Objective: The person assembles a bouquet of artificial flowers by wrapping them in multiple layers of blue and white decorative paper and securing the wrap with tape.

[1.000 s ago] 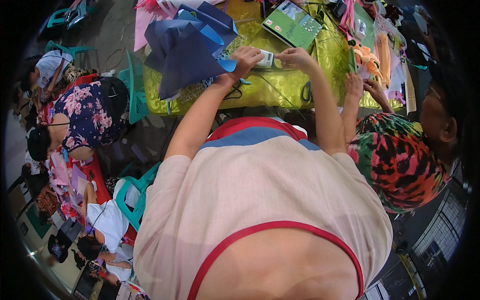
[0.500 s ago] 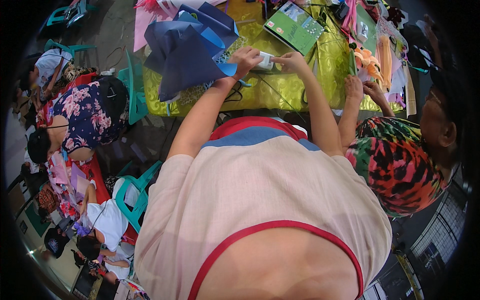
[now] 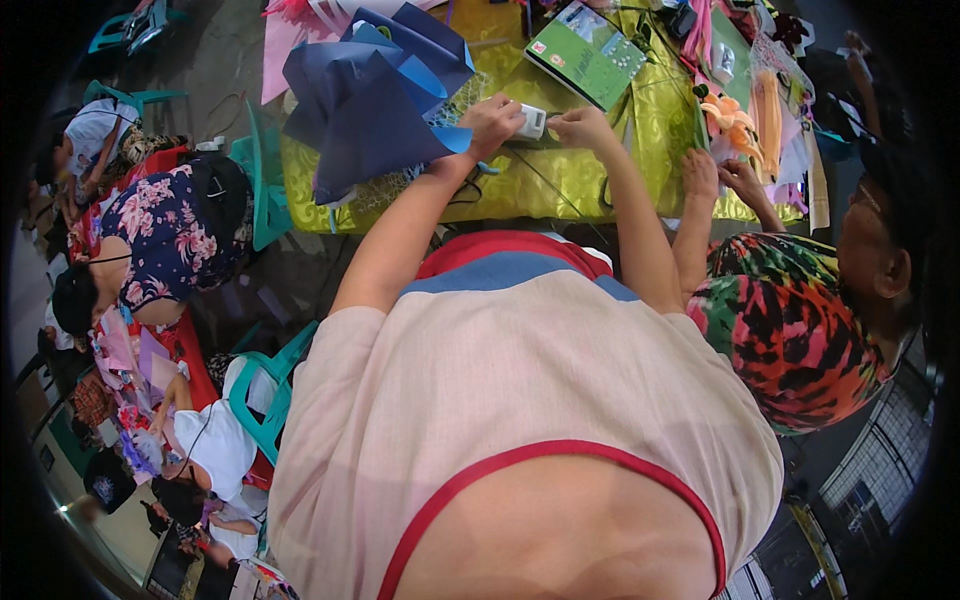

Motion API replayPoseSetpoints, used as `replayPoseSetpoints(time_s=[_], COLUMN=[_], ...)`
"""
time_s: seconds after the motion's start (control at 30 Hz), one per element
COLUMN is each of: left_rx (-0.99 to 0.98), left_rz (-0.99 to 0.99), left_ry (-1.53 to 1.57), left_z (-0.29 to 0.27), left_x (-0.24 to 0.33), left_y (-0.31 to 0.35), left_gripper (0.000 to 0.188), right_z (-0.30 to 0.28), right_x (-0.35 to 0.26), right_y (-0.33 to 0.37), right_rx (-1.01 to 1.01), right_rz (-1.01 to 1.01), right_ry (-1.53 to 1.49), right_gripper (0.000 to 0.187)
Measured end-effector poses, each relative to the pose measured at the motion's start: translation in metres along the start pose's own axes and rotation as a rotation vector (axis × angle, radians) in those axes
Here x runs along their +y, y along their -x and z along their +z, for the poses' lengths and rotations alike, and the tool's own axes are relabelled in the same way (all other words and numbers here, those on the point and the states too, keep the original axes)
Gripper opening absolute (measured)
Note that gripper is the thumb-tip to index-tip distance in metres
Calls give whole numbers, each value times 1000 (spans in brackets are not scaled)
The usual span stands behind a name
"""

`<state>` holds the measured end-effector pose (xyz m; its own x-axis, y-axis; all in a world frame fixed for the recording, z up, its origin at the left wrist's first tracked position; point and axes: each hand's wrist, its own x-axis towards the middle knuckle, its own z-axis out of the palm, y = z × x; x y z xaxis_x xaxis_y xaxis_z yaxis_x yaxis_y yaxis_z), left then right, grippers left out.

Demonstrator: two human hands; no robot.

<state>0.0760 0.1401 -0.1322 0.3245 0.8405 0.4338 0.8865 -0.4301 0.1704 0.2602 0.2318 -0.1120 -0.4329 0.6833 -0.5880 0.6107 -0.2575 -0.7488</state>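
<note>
My left hand [image 3: 494, 122] is closed around a small white plastic block [image 3: 532, 122] with dark slots, held just above the table. What kind of device it is I cannot make out. Right of its end, my right hand [image 3: 580, 130] is pinched, the fingertips a short way off the block; anything between them is too small to tell. A large dark blue paper wrap [image 3: 375, 110], folded like a bouquet wrapping, lies beside my left wrist. Beyond my right hand lies a green book [image 3: 586, 55].
Shiny yellow-green cloth [image 3: 545, 185] covers the table. At right, a person's hands [image 3: 702, 172] work near an orange fabric flower [image 3: 732, 122]. Ribbons and wrapping sheets crowd the right end. A green plastic chair [image 3: 262, 185] stands left; more people sit behind it.
My right hand has drawn back slightly from the white block, its fingers now pinched instead of reaching onto it. The neighbour's hands have shifted a little near the orange flower.
</note>
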Motion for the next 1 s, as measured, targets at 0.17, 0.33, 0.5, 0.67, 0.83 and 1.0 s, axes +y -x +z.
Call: replayPoseSetpoints(time_s=[0.17,0.33,0.5,0.67,0.83,1.0], left_rx=[-2,-31,-4,-200,-19,188], left_rz=[39,13,-28,-264,-299,-342], left_ry=[-46,-89,-6,110,153,299], left_z=[10,14,24,9,-22,-93], left_x=[2,2,4,22,52,75], left_y=[-5,-2,-3,-2,10,62], left_gripper=[8,8,11,23,36,26], right_z=[13,27,5,11,22,29], right_x=[8,15,38,-11,-49,-91], right_y=[-10,-12,-6,33,63,90], right_rx=[228,536,496,513,442,396], right_rz=[-83,-239,-145,-265,-461,-534], right_ry=[308,590,359,197,-61,-121], right_gripper=[24,19,22,21,18,18])
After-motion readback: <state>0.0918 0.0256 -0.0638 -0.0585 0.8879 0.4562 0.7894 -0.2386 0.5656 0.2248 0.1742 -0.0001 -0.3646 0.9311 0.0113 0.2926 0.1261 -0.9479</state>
